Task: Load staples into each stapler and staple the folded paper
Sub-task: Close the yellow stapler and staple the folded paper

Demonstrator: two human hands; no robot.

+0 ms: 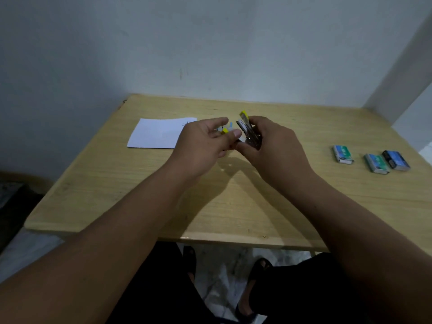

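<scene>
Stapler (248,132) in right hand (271,148), tilted, yellow end up-left.

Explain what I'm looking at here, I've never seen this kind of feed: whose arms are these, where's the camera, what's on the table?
There is no machine: one camera on a person's head looks down at their bare arms. The right hand holds a small yellow and metal stapler, opened up. The left hand reaches toward it; what its grip holds is unclear. On the light wooden table lie a white folded paper and three small staple boxes to the right. Something blue and yellow shows behind the left hand, unclear.
</scene>
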